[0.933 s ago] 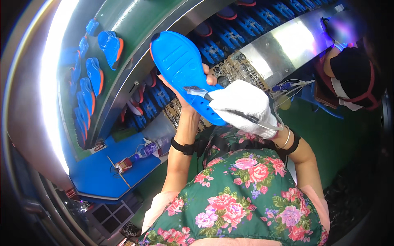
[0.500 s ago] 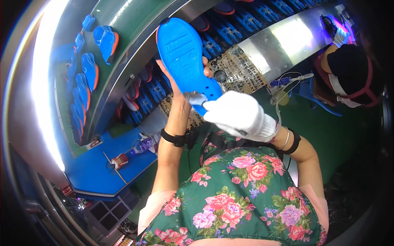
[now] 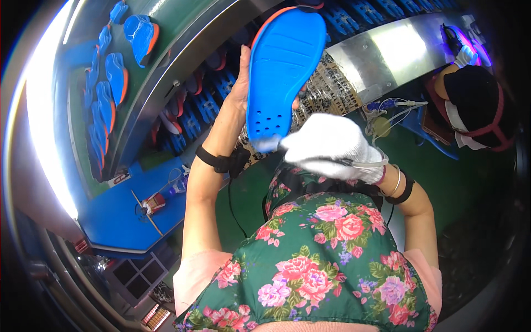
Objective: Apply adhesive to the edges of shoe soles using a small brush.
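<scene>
A blue shoe sole (image 3: 285, 63) with an orange edge is held up in front of me, its row-patterned holes at the lower end. My bare left hand (image 3: 241, 83) grips it from behind, thumb along one side and a fingertip showing at the other. My right hand (image 3: 334, 146), in a white knitted glove, is closed on a brush, most of whose handle is hidden. The brush's greyish bristles (image 3: 267, 145), blurred by motion, are at the sole's lower end. A thin clear tube (image 3: 369, 164) runs along the glove towards the wrist.
Several blue soles with orange edges (image 3: 116, 77) stand on a green surface at left. Blue racks (image 3: 365, 14) line a curved metal-edged conveyor. A metal ledge (image 3: 381, 50) carries taped brown wrapping (image 3: 334, 80). At right, a co-worker's gloved hand (image 3: 466, 57) is by a purple light.
The sole has moved right and up with my left hand, turning more upright. The brush has passed from the sole's lower side edge to its lower end.
</scene>
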`<control>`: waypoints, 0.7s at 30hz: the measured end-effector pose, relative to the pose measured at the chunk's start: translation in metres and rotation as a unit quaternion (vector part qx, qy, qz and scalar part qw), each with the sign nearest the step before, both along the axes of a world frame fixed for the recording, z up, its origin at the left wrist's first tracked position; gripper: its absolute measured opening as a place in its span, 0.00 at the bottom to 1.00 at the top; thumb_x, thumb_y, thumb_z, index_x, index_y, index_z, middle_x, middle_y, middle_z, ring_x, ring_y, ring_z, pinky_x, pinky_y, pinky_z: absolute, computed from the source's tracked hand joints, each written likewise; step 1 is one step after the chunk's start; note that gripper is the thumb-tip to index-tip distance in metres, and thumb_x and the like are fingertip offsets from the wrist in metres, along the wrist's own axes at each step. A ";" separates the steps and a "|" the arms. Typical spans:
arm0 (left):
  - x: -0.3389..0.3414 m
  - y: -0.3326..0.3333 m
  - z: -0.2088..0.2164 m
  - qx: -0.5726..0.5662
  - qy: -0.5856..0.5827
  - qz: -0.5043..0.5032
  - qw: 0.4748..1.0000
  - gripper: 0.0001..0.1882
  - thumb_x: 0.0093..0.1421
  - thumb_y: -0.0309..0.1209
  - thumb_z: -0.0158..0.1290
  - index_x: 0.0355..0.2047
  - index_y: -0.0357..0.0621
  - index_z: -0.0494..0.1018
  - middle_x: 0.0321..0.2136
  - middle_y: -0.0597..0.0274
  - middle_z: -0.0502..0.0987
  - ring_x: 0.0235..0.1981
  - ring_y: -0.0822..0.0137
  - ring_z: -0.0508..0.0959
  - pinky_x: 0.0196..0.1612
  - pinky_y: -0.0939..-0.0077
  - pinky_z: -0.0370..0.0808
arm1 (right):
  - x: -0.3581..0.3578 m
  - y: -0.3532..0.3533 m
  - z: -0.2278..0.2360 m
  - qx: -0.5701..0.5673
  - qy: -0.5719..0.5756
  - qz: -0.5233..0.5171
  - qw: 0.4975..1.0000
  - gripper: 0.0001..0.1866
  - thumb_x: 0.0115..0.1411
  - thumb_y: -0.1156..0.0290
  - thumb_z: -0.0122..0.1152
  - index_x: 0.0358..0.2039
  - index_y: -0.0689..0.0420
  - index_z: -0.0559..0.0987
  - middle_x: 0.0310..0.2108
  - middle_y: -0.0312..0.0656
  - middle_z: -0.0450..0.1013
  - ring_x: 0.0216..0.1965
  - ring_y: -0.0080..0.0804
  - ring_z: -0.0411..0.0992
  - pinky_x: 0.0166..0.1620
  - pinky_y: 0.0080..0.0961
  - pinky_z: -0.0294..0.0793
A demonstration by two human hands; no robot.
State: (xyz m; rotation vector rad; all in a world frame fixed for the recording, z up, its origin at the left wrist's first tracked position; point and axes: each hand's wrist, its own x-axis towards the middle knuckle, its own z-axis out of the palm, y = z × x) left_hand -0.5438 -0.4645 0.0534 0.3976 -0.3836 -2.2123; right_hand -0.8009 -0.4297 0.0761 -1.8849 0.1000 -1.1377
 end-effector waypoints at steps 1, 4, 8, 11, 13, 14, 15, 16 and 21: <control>0.000 -0.003 0.001 0.026 -0.071 0.012 0.997 0.67 0.51 0.86 0.37 0.74 0.43 0.56 0.52 0.33 0.77 0.38 0.39 0.85 0.39 0.47 0.86 | 0.001 0.001 -0.003 -0.004 0.023 -0.052 0.998 0.15 0.51 0.77 0.77 0.41 0.54 0.88 0.42 0.42 0.85 0.36 0.38 0.81 0.38 0.33 0.80; 0.003 -0.001 -0.003 0.031 -0.162 0.011 0.986 0.67 0.50 0.87 0.34 0.74 0.44 0.56 0.50 0.34 0.78 0.38 0.39 0.85 0.39 0.47 0.86 | -0.004 0.008 0.003 0.048 0.068 -0.009 0.997 0.13 0.52 0.78 0.76 0.39 0.56 0.88 0.41 0.44 0.85 0.36 0.37 0.82 0.39 0.32 0.81; -0.012 0.010 -0.006 0.068 -0.054 0.013 0.996 0.66 0.52 0.87 0.30 0.71 0.43 0.60 0.47 0.36 0.80 0.39 0.40 0.85 0.42 0.44 0.85 | -0.014 0.003 -0.004 0.272 -0.023 -0.010 0.962 0.11 0.54 0.81 0.75 0.39 0.59 0.89 0.39 0.44 0.85 0.39 0.32 0.84 0.46 0.29 0.83; -0.027 0.035 -0.027 0.176 0.035 0.159 0.971 0.50 0.67 0.73 0.36 0.70 0.40 0.63 0.57 0.39 0.76 0.52 0.45 0.81 0.58 0.48 0.79 | -0.019 -0.010 0.003 0.249 -0.014 -0.166 0.954 0.12 0.55 0.83 0.73 0.41 0.61 0.88 0.39 0.46 0.85 0.40 0.33 0.83 0.46 0.30 0.83; -0.056 0.046 -0.009 0.104 -0.252 0.170 0.947 0.39 0.74 0.61 0.38 0.69 0.39 0.64 0.62 0.42 0.74 0.58 0.47 0.78 0.63 0.46 0.76 | -0.025 -0.021 0.003 0.149 0.038 -0.228 0.961 0.12 0.55 0.82 0.73 0.41 0.61 0.88 0.39 0.45 0.85 0.40 0.35 0.83 0.46 0.30 0.82; -0.061 0.050 -0.009 0.100 -0.254 0.172 0.947 0.39 0.74 0.61 0.38 0.69 0.39 0.64 0.62 0.42 0.74 0.58 0.47 0.78 0.63 0.46 0.76 | -0.026 -0.022 0.005 0.146 0.035 -0.227 0.962 0.12 0.55 0.82 0.73 0.41 0.61 0.88 0.39 0.45 0.85 0.40 0.35 0.83 0.46 0.30 0.82; -0.065 0.053 -0.010 0.075 -0.216 0.187 0.955 0.36 0.76 0.56 0.39 0.69 0.39 0.64 0.62 0.43 0.74 0.58 0.47 0.78 0.64 0.46 0.75 | -0.027 -0.023 0.007 0.142 0.038 -0.217 0.965 0.12 0.54 0.82 0.73 0.40 0.61 0.88 0.39 0.46 0.85 0.39 0.36 0.83 0.46 0.30 0.82; -0.066 0.056 -0.012 0.051 -0.176 0.202 0.962 0.33 0.77 0.52 0.40 0.68 0.38 0.64 0.62 0.44 0.74 0.59 0.47 0.78 0.64 0.46 0.75 | -0.028 -0.023 0.008 0.140 0.042 -0.206 0.968 0.11 0.54 0.81 0.73 0.40 0.61 0.88 0.39 0.46 0.85 0.39 0.37 0.83 0.46 0.30 0.82; -0.044 0.079 -0.025 0.019 -0.372 0.107 0.922 0.27 0.75 0.46 0.47 0.67 0.43 0.66 0.59 0.47 0.75 0.58 0.48 0.78 0.61 0.45 0.77 | -0.033 -0.012 0.002 0.149 0.062 -0.169 0.972 0.11 0.54 0.81 0.73 0.39 0.59 0.88 0.37 0.44 0.85 0.39 0.38 0.83 0.45 0.32 0.82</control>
